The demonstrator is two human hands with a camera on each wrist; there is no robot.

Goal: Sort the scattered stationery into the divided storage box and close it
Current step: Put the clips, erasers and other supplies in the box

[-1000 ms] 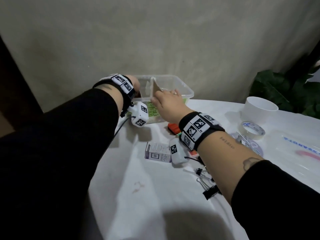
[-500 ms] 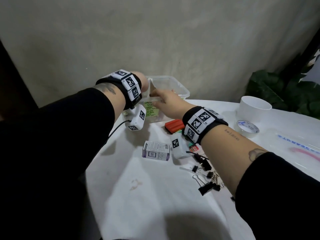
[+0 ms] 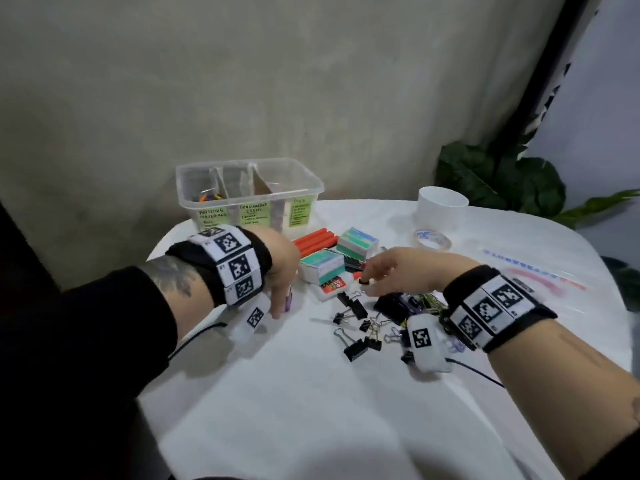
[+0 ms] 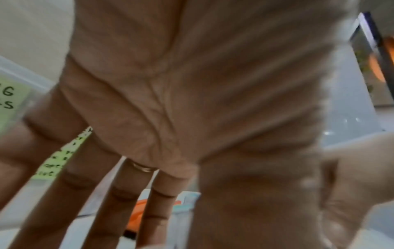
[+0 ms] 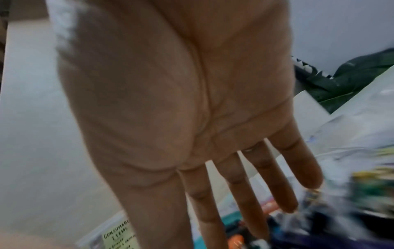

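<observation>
The clear divided storage box (image 3: 304, 183) stands at the table's back edge with three green labels; coloured items lie in its left compartment. My left hand (image 3: 280, 304) hangs fingers-down in front of it, fingers straight (image 4: 119, 202), beside a small purple-edged box (image 3: 289, 302) that it mostly hides. My right hand (image 3: 372, 284) reaches left over a glue bottle (image 3: 330, 289) with fingers extended (image 5: 245, 198), holding nothing. Orange markers (image 3: 315, 241) and two teal-and-white boxes (image 3: 356, 242) lie between the hands and the box. Several black binder clips (image 3: 356, 344) are scattered nearer me.
A white cup (image 3: 441, 209) and a tape roll (image 3: 433, 239) sit at the back right. A clear lid with blue and pink markings (image 3: 540, 271) lies at the right. Dark plant leaves (image 3: 502, 181) stand behind the table. Bare white tablecloth (image 3: 277, 410) fills the near side.
Both hands have left the storage box and come down toward me over the scattered items. The view has shifted, so the whole box and more stationery now show.
</observation>
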